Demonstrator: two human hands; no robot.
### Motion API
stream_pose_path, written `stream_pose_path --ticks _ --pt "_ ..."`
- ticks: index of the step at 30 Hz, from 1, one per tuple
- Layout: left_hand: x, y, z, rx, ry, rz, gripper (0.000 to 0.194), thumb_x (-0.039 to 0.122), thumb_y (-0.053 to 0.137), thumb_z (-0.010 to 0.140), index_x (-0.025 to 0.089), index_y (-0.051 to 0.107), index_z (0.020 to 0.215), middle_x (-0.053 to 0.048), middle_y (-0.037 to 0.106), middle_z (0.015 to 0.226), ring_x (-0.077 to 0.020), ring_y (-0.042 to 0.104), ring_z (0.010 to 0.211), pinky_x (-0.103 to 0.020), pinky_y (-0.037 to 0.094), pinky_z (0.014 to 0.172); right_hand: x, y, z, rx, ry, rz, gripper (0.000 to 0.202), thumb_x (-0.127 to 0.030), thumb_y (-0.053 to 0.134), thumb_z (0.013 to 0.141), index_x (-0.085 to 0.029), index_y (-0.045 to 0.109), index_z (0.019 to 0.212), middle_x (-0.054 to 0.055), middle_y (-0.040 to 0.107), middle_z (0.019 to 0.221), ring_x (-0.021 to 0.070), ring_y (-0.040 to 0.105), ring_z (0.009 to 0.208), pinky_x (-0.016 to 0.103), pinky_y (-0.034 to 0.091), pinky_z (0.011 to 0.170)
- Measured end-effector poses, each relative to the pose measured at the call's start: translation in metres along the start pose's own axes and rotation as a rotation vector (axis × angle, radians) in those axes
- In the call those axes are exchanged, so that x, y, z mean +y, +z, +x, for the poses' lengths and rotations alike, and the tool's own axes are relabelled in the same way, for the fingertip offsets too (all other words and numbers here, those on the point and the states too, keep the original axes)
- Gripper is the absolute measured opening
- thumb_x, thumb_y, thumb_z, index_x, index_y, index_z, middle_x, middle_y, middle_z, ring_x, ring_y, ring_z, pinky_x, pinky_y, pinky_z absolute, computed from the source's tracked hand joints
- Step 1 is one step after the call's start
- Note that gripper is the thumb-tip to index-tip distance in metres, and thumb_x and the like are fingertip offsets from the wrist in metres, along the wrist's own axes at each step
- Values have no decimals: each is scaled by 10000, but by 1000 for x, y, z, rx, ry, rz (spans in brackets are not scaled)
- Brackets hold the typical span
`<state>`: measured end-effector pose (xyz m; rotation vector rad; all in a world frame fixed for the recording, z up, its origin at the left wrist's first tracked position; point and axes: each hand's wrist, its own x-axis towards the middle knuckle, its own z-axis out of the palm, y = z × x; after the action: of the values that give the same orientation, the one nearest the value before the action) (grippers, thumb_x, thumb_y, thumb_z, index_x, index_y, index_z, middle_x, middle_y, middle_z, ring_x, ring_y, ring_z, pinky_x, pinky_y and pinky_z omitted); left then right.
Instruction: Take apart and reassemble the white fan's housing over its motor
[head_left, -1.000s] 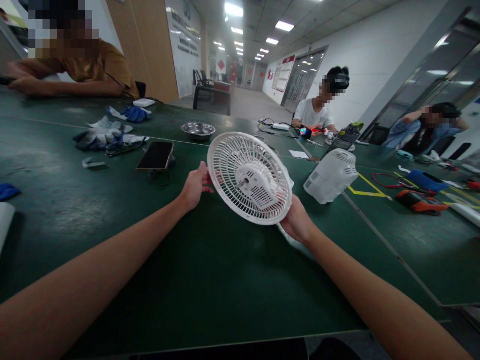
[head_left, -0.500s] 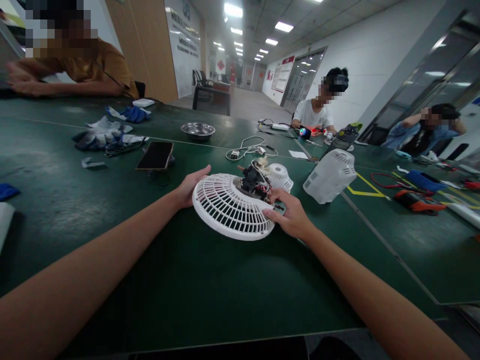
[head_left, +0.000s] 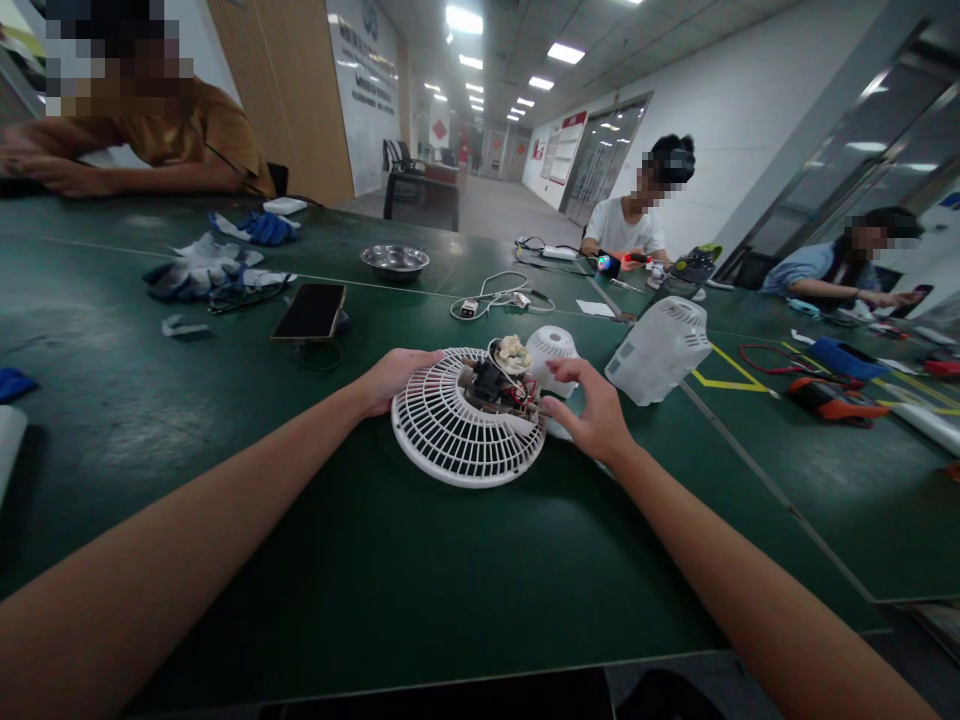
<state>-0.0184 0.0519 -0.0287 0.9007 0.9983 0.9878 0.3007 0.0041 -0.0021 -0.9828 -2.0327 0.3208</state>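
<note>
A round white fan grille (head_left: 465, 450) tilts over the green table, with a dark motor (head_left: 489, 382) and red wires exposed at its hub. My left hand (head_left: 397, 380) grips the grille's left rim, thumb on top and the other fingers hidden underneath. At the right side of the motor, my right hand (head_left: 596, 410) has its thumb and forefinger apart, close to the grille's edge; its other fingers are partly out of sight. Behind it sits a white domed cover (head_left: 553, 350) with vent slots. A pale lump of material (head_left: 514, 354) tops the motor.
To the right stands a translucent white plastic housing (head_left: 660, 350). Beyond lie a white cable (head_left: 499, 295), a metal bowl (head_left: 395, 262), a phone (head_left: 309, 312) and work gloves (head_left: 202, 268). An orange-black meter (head_left: 836, 402) lies far right. Several people sit around the table.
The grille has turned and tipped flatter, so the motor's pale top now faces me. My right hand has loosened from the rim and opened. A person at far right has lowered their arms.
</note>
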Motion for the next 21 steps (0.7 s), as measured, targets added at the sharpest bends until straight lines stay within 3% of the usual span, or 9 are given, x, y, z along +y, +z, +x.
stream_pose_path --ticks 3,5,10,13,17,19,21 --pt "-3 -1 3 -4 66 33 123 265 712 909 164 779 930 -118 783 962 -202 746 802 -356 628 797 21 -2 3 181 50 -134 446 -416 755 828 -257 579 1206 126 630 1304 334 586 1216 549 475 1060" --pt "-4 -2 4 -2 98 33 113 254 715 907 186 773 976 -98 782 968 -191 742 805 -350 624 800 38 -3 5 219 99 -198 612 -400 784 785 -241 537 1321 143 589 1371 356 547 1285 582 446 1091" --pt "-5 -3 3 13 130 40 165 227 714 905 189 747 1063 -95 777 1012 -189 746 844 -342 622 816 67 0 9 92 191 -208 874 -351 816 709 -226 418 1477 155 530 1487 368 533 1337 607 396 1139" --pt "-4 -3 3 17 129 66 184 223 707 909 182 732 1086 -100 770 1039 -188 746 843 -340 622 799 71 0 9 48 249 -175 887 -331 821 681 -250 426 1471 127 620 1368 344 604 1239 592 429 1104" --pt "-4 -3 4 11 127 79 217 227 704 913 176 712 1124 -103 762 1059 -187 743 843 -340 615 786 66 -1 10 123 363 -121 874 -365 869 609 -267 490 1390 57 699 1066 295 669 944 580 489 1011" --pt "-5 -2 4 30 138 83 238 222 698 911 173 701 1144 -104 758 1061 -191 741 847 -346 608 789 60 0 12 201 485 17 828 -411 878 598 -278 502 1324 7 680 909 261 651 809 532 542 916" --pt "-5 -2 4 61 179 121 293 231 705 903 173 683 1189 -103 751 1062 -194 735 843 -349 599 781 50 3 15 268 649 303 703 -491 821 654 -289 494 1242 -12 661 841 240 639 736 457 579 787"
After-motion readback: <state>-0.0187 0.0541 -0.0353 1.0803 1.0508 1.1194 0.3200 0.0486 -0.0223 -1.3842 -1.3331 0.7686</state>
